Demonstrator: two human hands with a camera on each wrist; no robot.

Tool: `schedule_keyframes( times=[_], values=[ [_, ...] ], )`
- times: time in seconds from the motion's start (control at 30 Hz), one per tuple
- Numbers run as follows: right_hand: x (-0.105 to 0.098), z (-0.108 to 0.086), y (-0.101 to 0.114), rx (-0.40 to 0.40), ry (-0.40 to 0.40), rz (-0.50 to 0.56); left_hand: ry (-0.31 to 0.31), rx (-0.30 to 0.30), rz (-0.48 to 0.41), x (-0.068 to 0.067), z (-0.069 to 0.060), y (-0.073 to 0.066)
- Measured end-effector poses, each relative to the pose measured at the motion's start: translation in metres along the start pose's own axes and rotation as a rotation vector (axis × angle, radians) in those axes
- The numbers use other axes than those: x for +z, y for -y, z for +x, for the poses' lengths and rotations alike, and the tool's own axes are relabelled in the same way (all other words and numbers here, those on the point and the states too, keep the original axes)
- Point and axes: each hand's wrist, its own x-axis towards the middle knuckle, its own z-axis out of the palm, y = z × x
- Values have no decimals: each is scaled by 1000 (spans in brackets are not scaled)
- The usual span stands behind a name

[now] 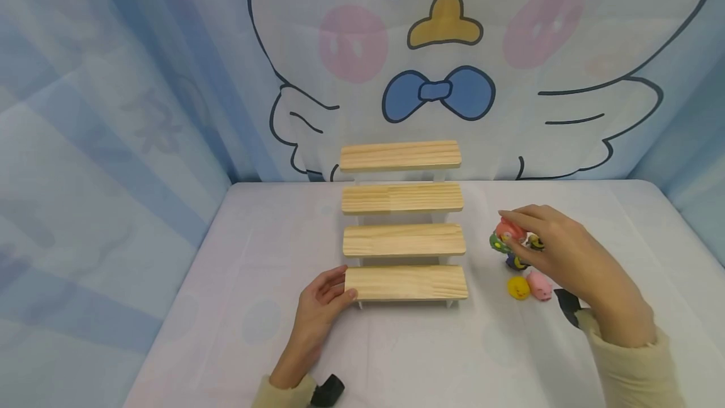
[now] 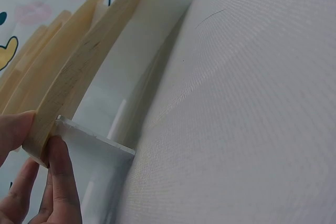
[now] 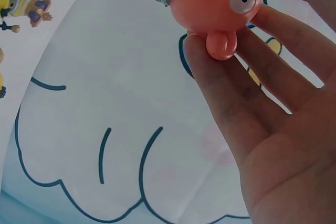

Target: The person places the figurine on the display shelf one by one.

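A four-step display rack with pale wooden boards (image 1: 404, 283) on white supports (image 2: 97, 148) stands mid-table. At the lowest board's left end, my left hand (image 1: 320, 310) pinches the wood, thumb above and fingers beneath in the left wrist view. Off to the rack's right, my right hand (image 1: 569, 263) holds a small toy figure (image 3: 210, 11) between thumb and fingertips. The toy is coral pink with a white-rimmed eye, plus green and yellow parts; its top is cut off in the right wrist view.
Beneath and beside the right hand are a yellow round toy (image 1: 518, 288), a pink pig-like toy (image 1: 539, 286), a dark blue and yellow figure (image 1: 515, 262) and a minion figure (image 3: 23, 1). A cartoon-printed curtain (image 1: 198, 49) hangs behind the white table (image 1: 255, 257).
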Motion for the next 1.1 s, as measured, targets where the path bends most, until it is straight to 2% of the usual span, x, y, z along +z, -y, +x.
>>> schedule_keyframes(
  times=[0.47,0.6,0.83,0.97,1.1],
  values=[
    [-6,14,14,-41,4,-4,0,0,8,0,-1,-1],
    [-7,17,17,-88,-35,6,1,-3,13,0,-1,-1],
    [-8,24,21,-222,-156,17,4,-7,18,1,-1,-1],
    [-9,28,27,-269,-178,14,-1,-10,17,1,-1,-1],
    [-12,31,34,-276,-172,6,-11,-10,17,1,-1,-1]
  ],
)
